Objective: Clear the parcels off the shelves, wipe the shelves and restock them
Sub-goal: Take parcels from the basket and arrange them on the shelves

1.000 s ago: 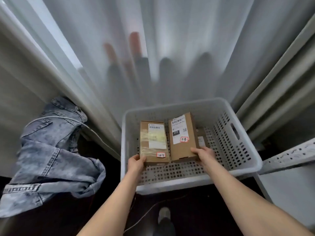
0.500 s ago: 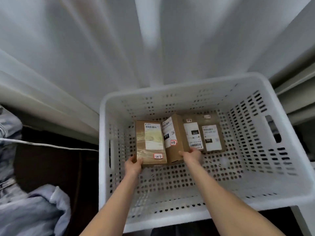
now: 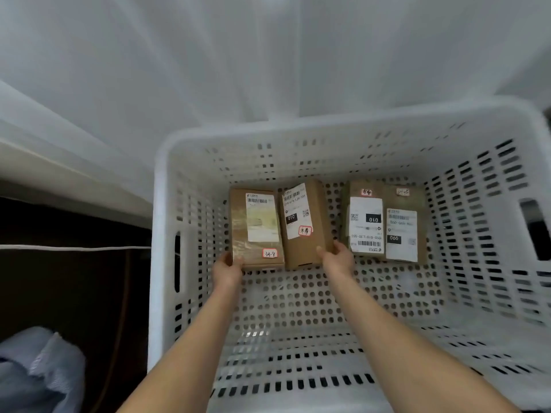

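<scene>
Both forearms reach forward into the crate point(image 3: 208, 138). The left hand point(image 3: 228, 268) grips the near left corner of the left box point(image 3: 256, 231), thumb on top. The right hand point(image 3: 337, 257) holds the near right corner of the tilted box point(image 3: 304, 225) just beside it. Both boxes sit toward the crate's far left. A third box point(image 3: 365, 225) and a fourth box point(image 3: 402, 225) lie flat toward the far right. The tilted and third boxes' labels read "010". The left box's red-edged sticker reads "34-8".
</scene>
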Motion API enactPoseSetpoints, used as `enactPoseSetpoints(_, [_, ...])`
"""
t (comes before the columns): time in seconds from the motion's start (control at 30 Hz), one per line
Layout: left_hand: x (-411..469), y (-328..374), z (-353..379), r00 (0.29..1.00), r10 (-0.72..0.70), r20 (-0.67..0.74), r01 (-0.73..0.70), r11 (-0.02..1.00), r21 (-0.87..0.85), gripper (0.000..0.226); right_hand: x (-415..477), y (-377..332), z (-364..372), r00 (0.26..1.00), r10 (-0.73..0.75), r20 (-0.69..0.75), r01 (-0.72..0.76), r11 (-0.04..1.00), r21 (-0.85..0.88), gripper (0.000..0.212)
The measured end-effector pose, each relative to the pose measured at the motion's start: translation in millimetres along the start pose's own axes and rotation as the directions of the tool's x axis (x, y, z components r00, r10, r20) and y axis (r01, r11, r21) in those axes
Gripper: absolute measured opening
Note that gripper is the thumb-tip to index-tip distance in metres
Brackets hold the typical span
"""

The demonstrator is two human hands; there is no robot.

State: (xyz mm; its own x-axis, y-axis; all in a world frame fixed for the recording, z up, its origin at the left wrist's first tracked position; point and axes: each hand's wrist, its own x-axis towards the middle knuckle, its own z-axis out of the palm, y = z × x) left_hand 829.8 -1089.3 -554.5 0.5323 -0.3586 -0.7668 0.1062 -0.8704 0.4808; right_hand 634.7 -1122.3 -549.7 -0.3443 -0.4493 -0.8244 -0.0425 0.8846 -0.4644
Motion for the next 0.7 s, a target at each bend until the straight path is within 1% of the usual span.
enactPoseSetpoints(0.07, [7, -1, 3, 1.0, 0.003, -0.006, -0.002, 1.0, 0.018, 0.041, 8, 3, 7, 1.0, -0.013, 0.012, 0.013, 1.0, -0.025, 0.052])
enactPoseSetpoints(0.17, [14, -4, 8, 1.0, 0.016, -0.019, -0.014, 0.998, 0.068, 0.041, 17, 4, 11, 0.999, -0.038, -0.029, 0.035, 0.996, -0.085, 0.044])
enactPoseSetpoints(0.23, [12, -5, 9, 1.0, 0.011, 0.01, -0.012, 0.994, 0.109, 0.045, 18, 5, 9, 0.999, -0.038, -0.029, 0.034, 0.988, -0.148, 0.044])
enactPoseSetpoints(0.37, [-7, 2, 5, 0.998, 0.015, 0.064, -0.027, 0.982, 0.185, 0.052, 1, -1, -3, 0.997, -0.029, 0.067, 0.045, 0.967, -0.25, 0.051])
enactPoseSetpoints(0.5, [-44, 27, 1, 0.987, 0.117, 0.112, -0.149, 0.931, 0.334, 0.053, -30, -14, -20, 0.985, -0.114, 0.131, 0.154, 0.921, -0.358, 0.052])
enactPoseSetpoints(0.57, [-66, 44, 0, 0.968, 0.19, 0.165, -0.245, 0.862, 0.443, 0.055, -45, -22, -26, 0.974, -0.172, 0.15, 0.221, 0.873, -0.435, 0.058])
enactPoseSetpoints(0.6, [-79, 53, -1, 0.95, 0.244, 0.193, -0.31, 0.799, 0.515, 0.057, -56, -27, -31, 0.963, -0.215, 0.161, 0.267, 0.834, -0.482, 0.06])
enactPoseSetpoints(0.63, [-95, 62, -4, 0.926, 0.294, 0.237, -0.377, 0.717, 0.586, 0.058, -69, -33, -38, 0.95, -0.256, 0.177, 0.311, 0.789, -0.53, 0.061])
enactPoseSetpoints(0.7, [-125, 77, -6, 0.861, 0.388, 0.329, -0.499, 0.517, 0.695, 0.061, -92, -44, -52, 0.923, -0.333, 0.193, 0.378, 0.694, -0.612, 0.063])
